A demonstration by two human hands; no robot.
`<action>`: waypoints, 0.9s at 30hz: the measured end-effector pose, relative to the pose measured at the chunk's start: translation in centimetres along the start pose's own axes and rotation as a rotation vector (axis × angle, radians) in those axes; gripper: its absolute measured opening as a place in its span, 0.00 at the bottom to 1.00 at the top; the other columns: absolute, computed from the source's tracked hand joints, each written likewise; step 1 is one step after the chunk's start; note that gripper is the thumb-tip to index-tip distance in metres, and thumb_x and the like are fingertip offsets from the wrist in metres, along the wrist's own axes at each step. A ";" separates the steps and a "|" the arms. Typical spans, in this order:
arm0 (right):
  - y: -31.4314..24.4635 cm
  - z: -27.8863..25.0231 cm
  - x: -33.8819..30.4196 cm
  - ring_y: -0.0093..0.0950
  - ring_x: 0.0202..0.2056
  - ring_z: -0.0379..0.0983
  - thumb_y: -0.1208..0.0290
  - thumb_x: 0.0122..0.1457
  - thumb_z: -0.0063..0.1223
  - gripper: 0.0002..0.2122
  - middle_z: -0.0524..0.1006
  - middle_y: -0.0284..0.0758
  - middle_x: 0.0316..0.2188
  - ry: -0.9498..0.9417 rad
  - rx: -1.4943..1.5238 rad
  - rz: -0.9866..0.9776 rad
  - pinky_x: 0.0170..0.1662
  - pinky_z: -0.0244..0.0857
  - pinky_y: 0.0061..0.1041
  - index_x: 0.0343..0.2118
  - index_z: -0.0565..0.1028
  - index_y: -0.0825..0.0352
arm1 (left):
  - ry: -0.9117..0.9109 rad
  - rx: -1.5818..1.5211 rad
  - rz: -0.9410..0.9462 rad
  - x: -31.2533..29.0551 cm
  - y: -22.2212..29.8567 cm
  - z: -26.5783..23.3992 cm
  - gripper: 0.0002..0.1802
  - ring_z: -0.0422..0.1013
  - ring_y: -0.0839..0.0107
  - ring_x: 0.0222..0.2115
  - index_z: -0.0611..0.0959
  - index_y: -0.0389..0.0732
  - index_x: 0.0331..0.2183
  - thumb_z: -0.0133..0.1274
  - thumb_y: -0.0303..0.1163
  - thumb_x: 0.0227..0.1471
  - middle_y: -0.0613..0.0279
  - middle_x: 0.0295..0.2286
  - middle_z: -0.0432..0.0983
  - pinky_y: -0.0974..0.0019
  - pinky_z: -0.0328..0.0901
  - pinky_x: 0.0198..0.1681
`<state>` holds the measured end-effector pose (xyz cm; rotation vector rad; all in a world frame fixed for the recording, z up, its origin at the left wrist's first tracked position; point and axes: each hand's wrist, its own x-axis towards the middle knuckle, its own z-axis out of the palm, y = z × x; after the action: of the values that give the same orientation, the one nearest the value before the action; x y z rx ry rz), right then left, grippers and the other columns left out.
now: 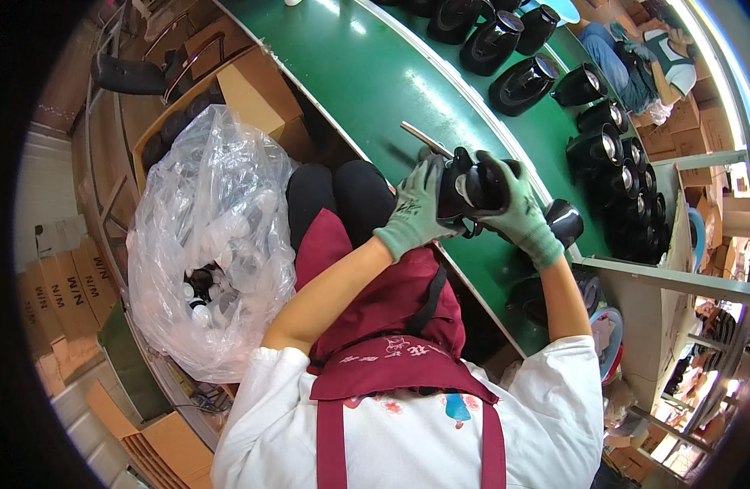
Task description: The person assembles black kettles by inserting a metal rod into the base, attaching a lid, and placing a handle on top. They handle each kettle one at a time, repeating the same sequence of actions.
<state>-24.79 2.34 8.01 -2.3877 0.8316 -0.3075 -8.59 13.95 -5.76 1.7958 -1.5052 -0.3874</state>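
Note:
A black plastic part (460, 189) with a small pale spot is held between my two green-gloved hands, over the near edge of the green workbench (367, 94). My left hand (416, 205) is closed on its left side. Round the right side my right hand (515, 210) is closed, with a rounded black piece under its fingers. Past my left fingertips a thin metal rod (426, 139) sticks out; whether it belongs to the held part I cannot tell. Just right of my right wrist sits a glossy black housing (564, 222).
Several glossy black housings (522, 85) stand in rows along the bench's far side. To my left, a clear plastic bag (212, 244) of white and clear pieces leans by a cardboard box (253, 98). A metal frame bar (677, 279) crosses at right. Another person (636, 65) sits far right.

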 end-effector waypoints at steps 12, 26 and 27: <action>-4.3 -1.6 4.5 0.49 0.56 0.68 0.61 0.38 0.77 0.49 0.68 0.44 0.57 -0.499 -0.682 -0.074 0.59 0.68 0.43 0.68 0.63 0.49 | -0.006 -0.156 -0.081 0.3 -1.2 1.5 0.71 0.57 0.49 0.64 0.57 0.50 0.68 0.77 0.55 0.25 0.53 0.63 0.57 0.45 0.56 0.66; -2.1 0.2 5.5 0.45 0.31 0.82 0.41 0.57 0.58 0.42 0.82 0.43 0.35 -0.502 -0.920 0.237 0.37 0.76 0.41 0.65 0.63 0.69 | -0.024 -0.202 -0.081 0.6 -1.3 1.5 0.71 0.57 0.50 0.63 0.57 0.53 0.69 0.77 0.55 0.26 0.55 0.62 0.57 0.43 0.57 0.64; -3.3 -0.1 5.7 0.45 0.32 0.82 0.41 0.56 0.59 0.42 0.82 0.43 0.36 -0.465 -0.945 0.212 0.38 0.76 0.41 0.66 0.61 0.68 | -0.037 -0.192 -0.091 0.5 -1.4 1.3 0.71 0.57 0.50 0.63 0.57 0.53 0.69 0.77 0.55 0.25 0.55 0.62 0.57 0.43 0.57 0.64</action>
<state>-18.81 0.82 10.24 -2.9499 1.1381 0.8867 -8.28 13.05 -7.49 1.7166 -1.3642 -0.5930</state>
